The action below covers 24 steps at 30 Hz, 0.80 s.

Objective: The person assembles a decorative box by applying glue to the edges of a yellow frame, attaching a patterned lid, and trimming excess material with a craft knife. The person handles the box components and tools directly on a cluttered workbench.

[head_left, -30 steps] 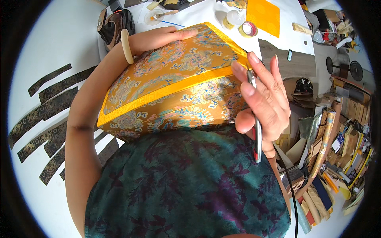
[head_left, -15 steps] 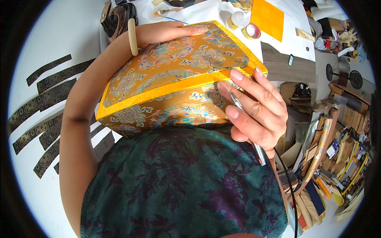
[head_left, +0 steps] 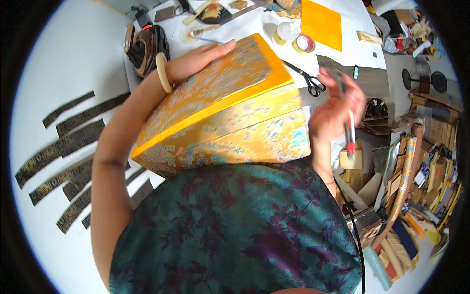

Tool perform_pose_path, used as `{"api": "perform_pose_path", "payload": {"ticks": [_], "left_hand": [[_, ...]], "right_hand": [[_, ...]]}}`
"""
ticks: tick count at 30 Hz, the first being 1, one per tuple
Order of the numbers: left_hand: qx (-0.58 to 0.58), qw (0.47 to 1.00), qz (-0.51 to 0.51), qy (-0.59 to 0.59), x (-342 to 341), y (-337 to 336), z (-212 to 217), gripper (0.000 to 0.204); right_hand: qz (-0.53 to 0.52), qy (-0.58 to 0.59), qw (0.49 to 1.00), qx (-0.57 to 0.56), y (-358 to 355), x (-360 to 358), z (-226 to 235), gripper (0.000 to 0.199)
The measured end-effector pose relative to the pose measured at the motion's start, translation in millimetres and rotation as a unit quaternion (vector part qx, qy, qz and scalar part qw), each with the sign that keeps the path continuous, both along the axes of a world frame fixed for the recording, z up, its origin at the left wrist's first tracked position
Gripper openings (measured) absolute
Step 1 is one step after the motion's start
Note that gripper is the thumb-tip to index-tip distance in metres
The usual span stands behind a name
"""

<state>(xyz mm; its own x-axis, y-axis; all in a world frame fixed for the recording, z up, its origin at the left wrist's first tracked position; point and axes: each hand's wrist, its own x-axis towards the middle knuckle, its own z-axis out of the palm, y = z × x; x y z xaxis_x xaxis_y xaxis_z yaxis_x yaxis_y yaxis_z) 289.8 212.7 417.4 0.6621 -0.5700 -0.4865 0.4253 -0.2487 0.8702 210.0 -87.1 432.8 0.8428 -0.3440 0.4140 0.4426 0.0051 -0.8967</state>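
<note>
A large box [head_left: 230, 130] covered in golden patterned brocade, its lid edged with bright yellow, leans tilted against my front. My left arm reaches around its left side. At the far edge of the lid, my left hand [head_left: 198, 61] holds the box, one digit stretched along the top and the others mostly hidden. To the right of the box and apart from it, my right hand [head_left: 338, 110] is raised and blurred. It grips a slim pen-like tool [head_left: 350, 134] with white, red and grey parts. Black-handled scissors [head_left: 313, 84] lie on the table behind the box.
On the white table are a pale jar [head_left: 285, 33], a tape roll [head_left: 304, 43], a yellow sheet [head_left: 321, 24] and a shallow dish [head_left: 192, 34] with a brush. A dark bag [head_left: 149, 49] stands left. Dark patterned strips [head_left: 58, 142] lie further left; rolls and boards [head_left: 401, 181] crowd the right.
My right hand has moved off the box's front right edge, up and to the right, with the tool. The box has turned and tilted, showing more of its front side and uncovering the scissors.
</note>
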Motion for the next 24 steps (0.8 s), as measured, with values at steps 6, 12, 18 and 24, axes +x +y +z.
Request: {"api": "perform_pose_path", "payload": {"ticks": [6,12,18,24], "left_hand": [[-0.164,0.984,0.052,-0.044,11,-11,-5,0.059],[-0.168,0.968,-0.074,-0.169,43,-21,-30,0.071],[-0.119,0.973,-0.125,-0.157,30,-35,18,0.075],[-0.112,0.966,-0.158,-0.169,30,-57,32,0.079]], "right_hand": [[-0.003,0.135,0.966,0.221,26,14,-48,0.036],[-0.003,0.056,0.978,0.2,53,18,19,0.041],[-0.017,-0.049,0.998,-0.043,63,-11,34,0.038],[-0.066,-0.051,0.991,-0.102,46,-35,31,0.041]]}}
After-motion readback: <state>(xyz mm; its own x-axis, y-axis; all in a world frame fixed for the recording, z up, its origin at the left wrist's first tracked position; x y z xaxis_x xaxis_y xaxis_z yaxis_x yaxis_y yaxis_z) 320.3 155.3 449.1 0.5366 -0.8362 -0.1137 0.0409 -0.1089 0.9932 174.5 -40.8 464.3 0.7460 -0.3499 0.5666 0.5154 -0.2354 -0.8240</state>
